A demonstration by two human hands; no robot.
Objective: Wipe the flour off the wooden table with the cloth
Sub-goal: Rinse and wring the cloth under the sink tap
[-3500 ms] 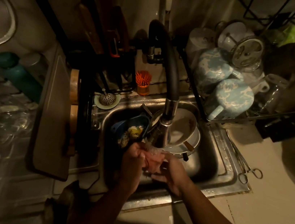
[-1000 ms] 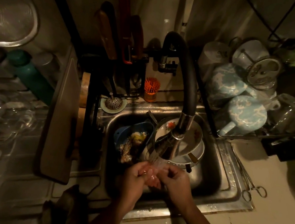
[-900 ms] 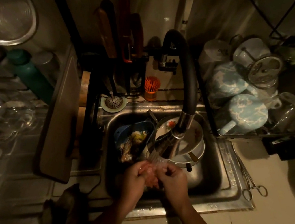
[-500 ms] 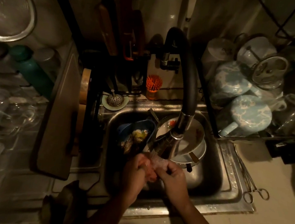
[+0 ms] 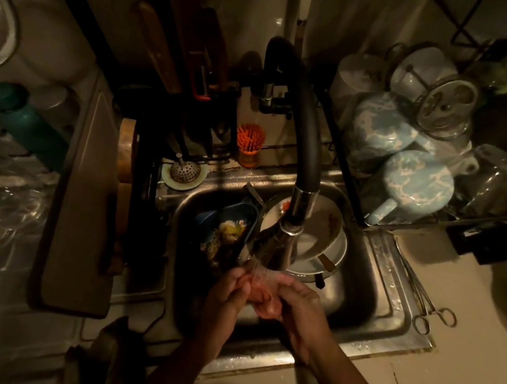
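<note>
step: rinsing, I judge | cloth (image 5: 263, 295) under tap (image 5: 283, 245), lower centre | grip: my left hand (image 5: 225, 298) and right hand (image 5: 300, 309) both bunch it | table: out of frame | next: probably wring, carry to flour

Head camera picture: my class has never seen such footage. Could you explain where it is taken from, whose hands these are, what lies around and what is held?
No machine here: a person wears one wide-angle camera on the head, looking down at their own hands. The left hand and right hand meet under water running from the black faucet, above a steel sink. Together they hold a small pinkish wad, probably the cloth. In the sink lie a blue bowl with food scraps and stacked plates. On the right, a dish rack holds blue-patterned mugs; scissor-handled forceps lie on the counter. No wooden table is in view.
</note>
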